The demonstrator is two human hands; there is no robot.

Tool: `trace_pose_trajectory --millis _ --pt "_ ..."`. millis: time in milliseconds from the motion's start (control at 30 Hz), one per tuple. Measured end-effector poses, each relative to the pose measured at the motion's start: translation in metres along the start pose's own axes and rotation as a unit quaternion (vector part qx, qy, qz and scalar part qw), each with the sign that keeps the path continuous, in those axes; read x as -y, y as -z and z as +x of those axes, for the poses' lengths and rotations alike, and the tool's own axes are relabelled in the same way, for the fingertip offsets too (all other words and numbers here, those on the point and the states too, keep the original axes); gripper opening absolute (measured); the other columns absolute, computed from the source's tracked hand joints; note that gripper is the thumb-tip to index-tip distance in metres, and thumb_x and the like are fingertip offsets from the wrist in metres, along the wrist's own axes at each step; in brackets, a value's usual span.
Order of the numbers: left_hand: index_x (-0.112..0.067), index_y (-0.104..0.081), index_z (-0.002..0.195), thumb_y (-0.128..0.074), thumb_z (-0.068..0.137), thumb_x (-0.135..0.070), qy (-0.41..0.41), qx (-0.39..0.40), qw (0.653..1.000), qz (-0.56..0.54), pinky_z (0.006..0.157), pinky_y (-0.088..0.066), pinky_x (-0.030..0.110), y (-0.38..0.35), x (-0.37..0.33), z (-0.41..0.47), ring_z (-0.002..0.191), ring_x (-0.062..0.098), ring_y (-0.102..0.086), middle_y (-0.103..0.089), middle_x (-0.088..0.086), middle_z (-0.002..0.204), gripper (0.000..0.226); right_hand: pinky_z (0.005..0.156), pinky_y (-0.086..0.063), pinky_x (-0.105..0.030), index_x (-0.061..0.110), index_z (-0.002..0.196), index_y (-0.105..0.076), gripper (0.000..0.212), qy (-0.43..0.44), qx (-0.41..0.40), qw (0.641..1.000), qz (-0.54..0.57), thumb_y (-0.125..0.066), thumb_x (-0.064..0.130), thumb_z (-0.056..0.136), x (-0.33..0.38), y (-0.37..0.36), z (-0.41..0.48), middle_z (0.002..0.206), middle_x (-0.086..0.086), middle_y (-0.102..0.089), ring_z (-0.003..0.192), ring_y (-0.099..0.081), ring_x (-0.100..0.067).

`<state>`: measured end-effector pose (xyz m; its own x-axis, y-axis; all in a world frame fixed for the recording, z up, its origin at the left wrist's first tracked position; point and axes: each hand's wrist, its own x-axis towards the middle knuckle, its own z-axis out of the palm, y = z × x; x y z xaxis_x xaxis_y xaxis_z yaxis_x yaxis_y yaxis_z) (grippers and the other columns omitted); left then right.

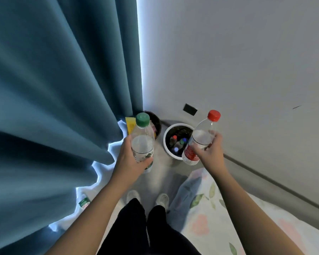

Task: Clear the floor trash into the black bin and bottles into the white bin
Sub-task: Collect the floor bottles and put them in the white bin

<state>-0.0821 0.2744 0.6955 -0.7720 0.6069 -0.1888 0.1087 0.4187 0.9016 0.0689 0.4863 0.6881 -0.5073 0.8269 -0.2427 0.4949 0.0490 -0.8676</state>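
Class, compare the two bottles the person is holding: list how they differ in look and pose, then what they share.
The green-capped bottle, gripped by the left hand, stands nearly upright; the red-capped bottle, gripped by the right hand, leans right. The green-capped bottle's label shows green, the red-capped bottle's red. Both are clear plastic, capped.

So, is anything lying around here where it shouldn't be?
Yes: a green-labelled bottle lies on the floor, half tucked under the hem of the blue curtain, not in the white bin where other bottles sit. Nothing looks spilled.
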Motion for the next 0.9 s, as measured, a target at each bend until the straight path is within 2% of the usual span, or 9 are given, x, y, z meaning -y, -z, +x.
trace_pose_trajectory --millis 67,167,233,300,433,600,700,800,900 --pt "-0.039 -0.032 0.125 -0.082 0.072 -0.020 0.011 0.018 1.000 0.009 0.088 -0.040 0.022 -0.016 0.003 0.025 0.108 0.006 -0.049 -0.044 -0.028 0.114 0.075 0.076 -0.043 -0.017 0.021 0.119 -0.036 0.062 -0.025 -0.023 0.999 0.001 -0.080 0.014 0.075 -0.013 -0.001 0.021 0.103 0.015 -0.053 0.090 -0.057 0.005" --pt "-0.032 -0.033 0.132 -0.082 0.072 -0.023 0.032 0.055 0.998 0.013 0.088 -0.041 0.024 -0.037 0.013 0.066 0.110 0.009 -0.050 -0.049 -0.011 0.123 0.078 0.081 -0.045 -0.023 0.022 0.119 -0.034 0.064 -0.066 -0.050 0.997 -0.003 -0.080 0.019 0.076 -0.033 -0.005 0.047 0.107 0.008 -0.055 0.097 -0.058 -0.004" --pt "-0.032 -0.031 0.133 -0.081 0.072 -0.025 0.052 0.080 0.995 0.019 0.087 -0.042 0.025 -0.057 0.023 0.095 0.109 0.011 -0.050 -0.049 -0.008 0.124 0.079 0.086 -0.047 -0.027 0.022 0.122 -0.034 0.067 -0.095 -0.076 0.993 -0.001 -0.081 0.025 0.075 -0.049 -0.007 0.066 0.114 0.001 -0.055 0.103 -0.059 -0.011" --pt "-0.032 -0.030 0.133 -0.081 0.071 -0.027 0.073 0.099 0.992 0.019 0.089 -0.043 0.028 -0.079 0.037 0.124 0.111 0.013 -0.051 -0.049 -0.005 0.126 0.080 0.089 -0.047 -0.028 0.020 0.126 -0.035 0.070 -0.121 -0.105 0.987 0.005 -0.082 0.026 0.075 -0.064 -0.012 0.087 0.116 0.004 -0.054 0.105 -0.058 -0.009" --pt "-0.027 -0.029 0.137 -0.082 0.070 -0.023 0.112 0.114 0.987 0.024 0.094 -0.040 0.030 -0.132 0.079 0.179 0.116 0.015 -0.048 -0.047 -0.003 0.130 0.086 0.079 -0.043 -0.022 0.021 0.122 -0.036 0.064 -0.159 -0.131 0.979 0.008 -0.080 0.018 0.075 -0.111 -0.032 0.134 0.101 0.018 -0.051 0.092 -0.056 0.003" --pt "-0.030 -0.031 0.122 -0.082 0.071 -0.020 0.127 0.112 0.984 0.054 0.085 -0.037 0.027 -0.202 0.144 0.233 0.106 0.011 -0.048 -0.049 -0.006 0.123 0.072 0.081 -0.047 -0.023 0.020 0.127 -0.038 0.068 -0.202 -0.119 0.972 0.020 -0.080 0.016 0.074 -0.193 -0.070 0.200 0.103 0.018 -0.055 0.092 -0.057 0.005" --pt "-0.027 -0.033 0.126 -0.083 0.070 -0.019 0.127 0.135 0.981 0.063 0.083 -0.039 0.026 -0.249 0.190 0.261 0.106 0.012 -0.051 -0.051 -0.005 0.122 0.076 0.086 -0.049 -0.026 0.020 0.127 -0.039 0.069 -0.213 -0.106 0.971 0.012 -0.081 0.017 0.073 -0.250 -0.101 0.242 0.105 0.015 -0.057 0.093 -0.060 -0.001" --pt "-0.023 -0.033 0.128 -0.083 0.069 -0.018 0.121 0.131 0.982 0.065 0.084 -0.040 0.025 -0.289 0.236 0.285 0.107 0.014 -0.054 -0.053 -0.002 0.121 0.078 0.091 -0.049 -0.032 0.028 0.125 -0.034 0.071 -0.227 -0.083 0.970 -0.003 -0.081 0.025 0.072 -0.309 -0.128 0.272 0.118 0.003 -0.056 0.105 -0.059 -0.015" --pt "-0.021 -0.034 0.128 -0.083 0.070 -0.019 0.127 0.127 0.981 0.076 0.084 -0.039 0.023 -0.319 0.272 0.302 0.107 0.014 -0.053 -0.053 -0.001 0.120 0.077 0.084 -0.045 -0.029 0.023 0.129 -0.034 0.072 -0.259 -0.077 0.963 -0.018 -0.080 0.028 0.074 -0.357 -0.145 0.291 0.117 0.004 -0.051 0.104 -0.055 -0.016"
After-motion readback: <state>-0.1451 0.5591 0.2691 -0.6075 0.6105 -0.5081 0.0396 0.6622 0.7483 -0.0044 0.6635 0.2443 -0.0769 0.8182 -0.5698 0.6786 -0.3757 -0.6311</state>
